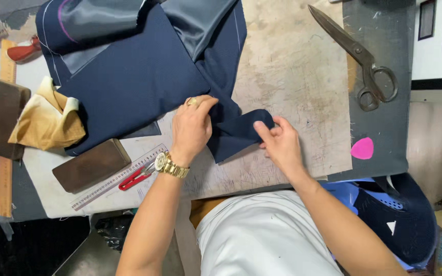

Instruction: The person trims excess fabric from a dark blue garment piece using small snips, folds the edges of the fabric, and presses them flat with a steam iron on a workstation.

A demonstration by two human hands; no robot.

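Both grips (193, 125) (277, 140) on navy cloth (236, 134)

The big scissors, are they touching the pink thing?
Apart. The head view shows the big scissors lying near the table's far edge, with a plain stretch of dark mat between them and the pink chalk piece.

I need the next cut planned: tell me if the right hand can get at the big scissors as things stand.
Probably yes. The right hand pinches the navy fabric, so it must let go first. Between it and the scissors lies only bare worn tabletop; nothing blocks the handles.
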